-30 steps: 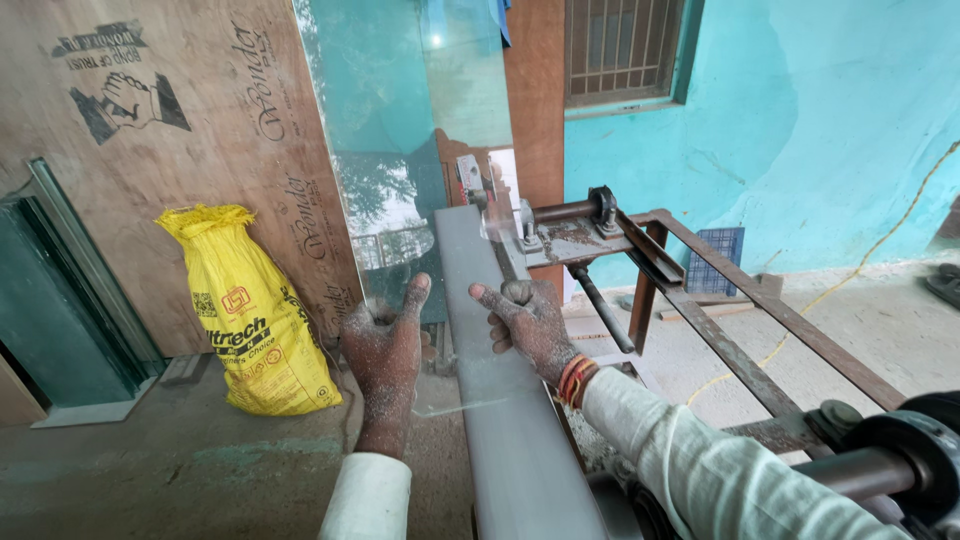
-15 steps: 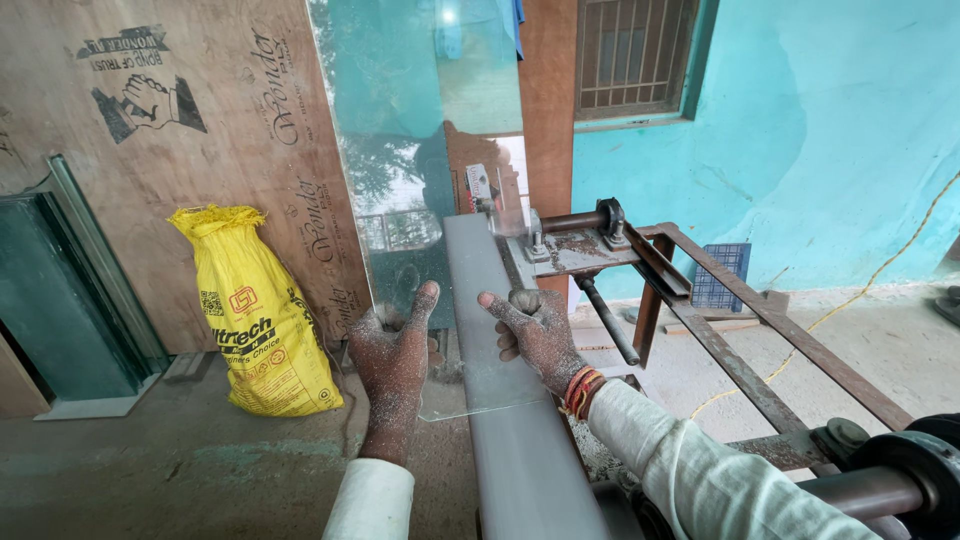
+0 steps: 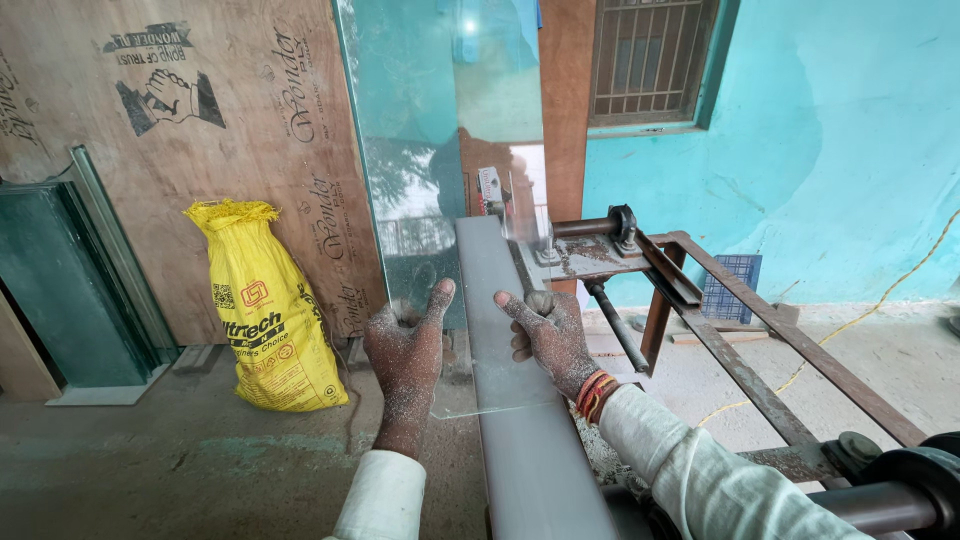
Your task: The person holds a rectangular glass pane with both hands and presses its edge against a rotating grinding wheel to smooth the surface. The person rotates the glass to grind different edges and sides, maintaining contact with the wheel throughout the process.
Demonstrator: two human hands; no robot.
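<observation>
Head view: clear glass sheet (image 3: pixel 450 200) upright on grey belt (image 3: pixel 520 440); left hand (image 3: pixel 408 350), right hand (image 3: pixel 548 335) grip it.

My left hand (image 3: pixel 405 365) and my right hand (image 3: pixel 548 338) are both bare and dusted all over with fine pale grit, thickest on the fingers and across the backs. Just behind my right grip, at the wrist, I wear a stack of thin bangles (image 3: pixel 594 393) in red and orange. Behind them starts a loose long sleeve (image 3: pixel 700 470) of pale, off-white cloth with faint fine stripes, creased along the forearm. Behind my left grip sits a matching pale cuff (image 3: pixel 383 495), its edge folded plainly.
</observation>
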